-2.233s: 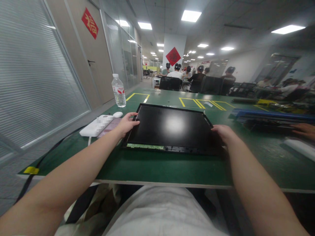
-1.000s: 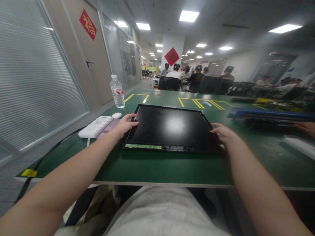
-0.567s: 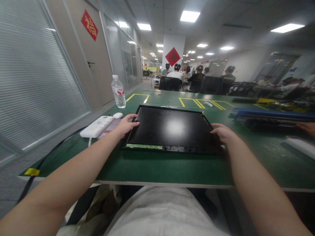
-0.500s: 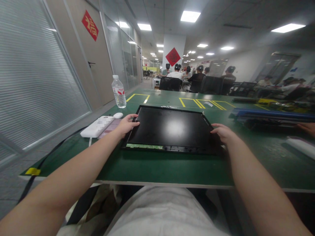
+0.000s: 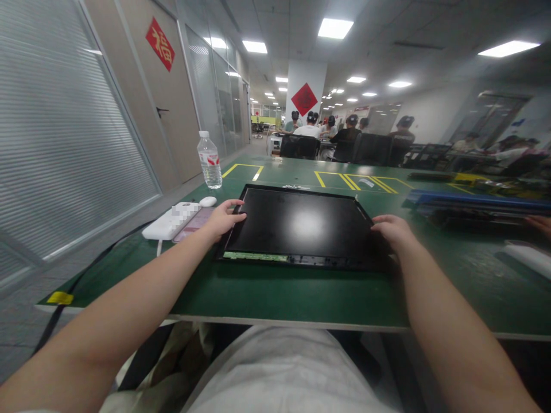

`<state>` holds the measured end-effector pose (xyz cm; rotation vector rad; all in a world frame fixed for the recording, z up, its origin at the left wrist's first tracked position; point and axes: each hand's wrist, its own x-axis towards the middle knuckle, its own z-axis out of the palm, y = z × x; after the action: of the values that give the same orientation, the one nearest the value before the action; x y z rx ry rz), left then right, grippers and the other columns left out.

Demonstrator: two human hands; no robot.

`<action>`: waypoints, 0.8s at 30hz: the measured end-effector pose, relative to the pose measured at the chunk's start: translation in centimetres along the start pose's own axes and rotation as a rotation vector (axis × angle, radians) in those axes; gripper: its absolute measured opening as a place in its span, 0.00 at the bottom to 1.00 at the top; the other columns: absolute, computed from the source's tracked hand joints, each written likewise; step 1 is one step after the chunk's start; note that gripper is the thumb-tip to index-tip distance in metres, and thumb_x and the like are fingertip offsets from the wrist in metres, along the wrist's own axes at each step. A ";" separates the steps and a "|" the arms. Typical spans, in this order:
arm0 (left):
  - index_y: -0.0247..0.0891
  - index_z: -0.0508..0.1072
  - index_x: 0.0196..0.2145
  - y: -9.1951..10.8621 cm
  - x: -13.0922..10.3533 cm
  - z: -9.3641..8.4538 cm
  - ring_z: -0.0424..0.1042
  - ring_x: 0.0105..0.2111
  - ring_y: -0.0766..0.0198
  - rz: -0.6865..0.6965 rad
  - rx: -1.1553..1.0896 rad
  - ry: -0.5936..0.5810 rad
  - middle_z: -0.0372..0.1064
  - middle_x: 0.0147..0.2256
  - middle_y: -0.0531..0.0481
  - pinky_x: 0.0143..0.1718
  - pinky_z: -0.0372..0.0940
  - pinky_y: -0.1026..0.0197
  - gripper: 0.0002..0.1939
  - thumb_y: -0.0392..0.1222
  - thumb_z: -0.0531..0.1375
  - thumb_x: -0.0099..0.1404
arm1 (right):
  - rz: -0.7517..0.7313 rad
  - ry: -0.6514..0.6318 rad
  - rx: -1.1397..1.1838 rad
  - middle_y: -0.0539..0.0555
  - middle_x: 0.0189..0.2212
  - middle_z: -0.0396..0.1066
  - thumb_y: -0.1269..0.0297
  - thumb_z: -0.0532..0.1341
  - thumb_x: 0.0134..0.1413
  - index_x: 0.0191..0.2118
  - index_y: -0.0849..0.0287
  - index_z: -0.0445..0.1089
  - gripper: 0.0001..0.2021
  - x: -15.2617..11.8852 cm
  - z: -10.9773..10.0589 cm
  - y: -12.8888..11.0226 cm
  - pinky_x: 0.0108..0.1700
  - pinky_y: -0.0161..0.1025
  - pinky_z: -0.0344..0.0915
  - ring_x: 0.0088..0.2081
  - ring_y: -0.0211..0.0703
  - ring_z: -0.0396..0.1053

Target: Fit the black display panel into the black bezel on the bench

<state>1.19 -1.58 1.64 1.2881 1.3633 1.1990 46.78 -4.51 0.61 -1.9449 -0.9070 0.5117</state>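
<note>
gripping with the left hand (image 5: 221, 221) on the left edge of a black lcd display panel (image 5: 297, 221), thumb above and fingers spread along the rim; pinching the panel's right edge with the right hand (image 5: 396, 232), lower fingers hidden. lying screen up on the green worktable (image 5: 301, 298), with a green circuit board strip (image 5: 253, 256) along the panel's near edge; cannot tell whether raised slightly there. hardly changed over the last couple of seconds, apart from a small drift of the view: same edges held, same spot, suggesting a steadying hold rather than a lift or turn. left of the panel, a white power bank (image 5: 166, 223) on a phone (image 5: 193, 223), then a small white oval case (image 5: 208, 202); right of the panel, a co-worker's hand (image 5: 541, 223), drawn slightly farther off, near a blue-edged stack (image 5: 456, 199). beyond the panel's far left corner, a water bottle (image 5: 209, 163), upright; straight beyond the panel, yellow tape outlines (image 5: 319, 179), then seated people (image 5: 307, 131).
</note>
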 end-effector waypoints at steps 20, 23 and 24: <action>0.41 0.71 0.47 -0.7 0.9 -0.3 0.78 0.28 0.61 0.128 -0.181 -0.036 0.79 0.33 0.54 0.32 0.74 0.59 0.31 0.37 0.73 0.45 | 0.234 -0.254 0.391 0.51 0.32 0.73 0.84 0.61 0.44 0.50 0.54 0.68 0.27 0.4 -1.4 -0.1 0.32 0.35 0.71 0.29 0.40 0.73; 0.40 0.71 0.46 -0.9 1.1 -0.3 0.77 0.29 0.61 0.157 -0.209 -0.044 0.79 0.32 0.53 0.32 0.73 0.59 0.31 0.37 0.74 0.42 | 0.222 -0.256 0.420 0.52 0.33 0.74 0.84 0.62 0.44 0.50 0.53 0.68 0.26 0.6 -1.5 0.1 0.33 0.37 0.72 0.31 0.41 0.73; 0.40 0.71 0.46 -0.9 1.2 -0.3 0.77 0.29 0.61 0.164 -0.214 -0.047 0.79 0.32 0.53 0.32 0.73 0.59 0.32 0.38 0.74 0.42 | 0.218 -0.257 0.432 0.51 0.33 0.74 0.84 0.63 0.44 0.49 0.53 0.68 0.26 0.6 -1.5 0.2 0.33 0.37 0.72 0.31 0.42 0.73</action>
<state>0.69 -0.44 0.78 1.2845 1.0800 1.3772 48.21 -4.91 1.22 -1.6081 -0.6712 1.0156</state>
